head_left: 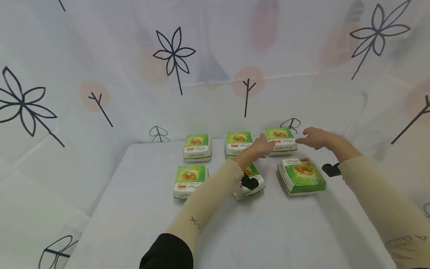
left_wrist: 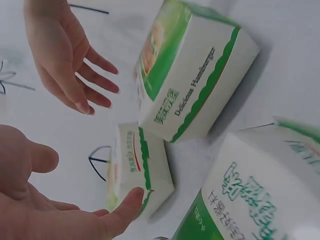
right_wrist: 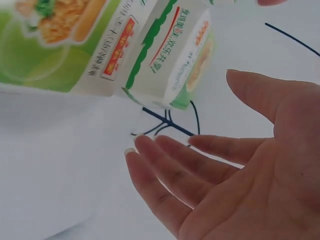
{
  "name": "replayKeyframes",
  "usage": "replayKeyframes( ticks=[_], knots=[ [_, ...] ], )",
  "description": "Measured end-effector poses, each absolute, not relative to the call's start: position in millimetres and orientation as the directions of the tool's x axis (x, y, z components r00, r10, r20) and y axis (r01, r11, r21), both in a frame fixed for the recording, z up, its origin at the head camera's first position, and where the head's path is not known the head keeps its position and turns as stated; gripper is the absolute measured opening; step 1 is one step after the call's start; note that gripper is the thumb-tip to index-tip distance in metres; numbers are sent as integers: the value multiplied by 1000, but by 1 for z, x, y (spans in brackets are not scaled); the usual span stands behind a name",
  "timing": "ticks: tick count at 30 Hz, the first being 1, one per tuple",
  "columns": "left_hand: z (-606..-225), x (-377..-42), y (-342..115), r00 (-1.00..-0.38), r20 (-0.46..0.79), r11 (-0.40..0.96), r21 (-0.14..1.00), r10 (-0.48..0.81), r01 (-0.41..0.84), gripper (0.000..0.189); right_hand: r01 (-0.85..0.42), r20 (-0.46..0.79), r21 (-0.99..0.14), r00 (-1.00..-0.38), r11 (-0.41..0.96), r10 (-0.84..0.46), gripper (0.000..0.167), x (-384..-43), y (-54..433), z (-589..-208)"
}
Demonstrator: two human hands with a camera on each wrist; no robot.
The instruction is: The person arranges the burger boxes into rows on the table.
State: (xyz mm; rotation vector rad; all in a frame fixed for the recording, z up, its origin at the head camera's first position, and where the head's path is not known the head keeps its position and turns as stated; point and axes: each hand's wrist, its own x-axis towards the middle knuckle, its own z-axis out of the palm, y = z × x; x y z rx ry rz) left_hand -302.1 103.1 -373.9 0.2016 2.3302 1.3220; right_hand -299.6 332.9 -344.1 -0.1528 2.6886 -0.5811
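Green-and-white hamburger boxes stand in two rows on a white-covered table. My left hand (head_left: 261,146) reaches over to the near left side of the back right box (head_left: 281,139), fingers extended; whether it touches the box I cannot tell. On the other side of that box is my right hand (head_left: 315,137), apart from it, its fingers spread and slightly bent in the right wrist view, palm (right_wrist: 250,200) bare. Nearer to me, below the right hand, sits the front right box (head_left: 302,175), turned at an angle. My left forearm partly covers the front middle box (head_left: 253,183).
A back left box (head_left: 197,147), a back middle box (head_left: 238,142) and a front left box (head_left: 189,179) stand to the left. The white tabletop (head_left: 134,216) meets a patterned cloth (head_left: 208,104) behind the back row. Black wrist straps (head_left: 249,183) hang close above the boxes.
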Motion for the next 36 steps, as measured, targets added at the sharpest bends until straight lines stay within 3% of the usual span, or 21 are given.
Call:
replayKeyframes(
  ticks=[8, 16, 26, 36],
  knots=[
    [-363, -263, 89, -834, -268, 517, 856, 482, 24, 66, -82, -298, -395, -931, 915, -211, 72, -268, 338, -340],
    [-375, -230, 100, -799, -305, 531, 847, 519, 21, 71, -60, -321, -414, -924, 908, -207, 75, -239, 341, -348],
    [-392, -210, 114, -805, -363, 666, 745, 468, 51, 75, -27, -345, -477, -913, 878, -215, 77, -214, 343, -364],
    [-414, -197, 133, -854, -364, 650, 759, 371, -41, 79, 36, -369, -585, -901, 810, -227, 82, -211, 353, -384]
  ],
)
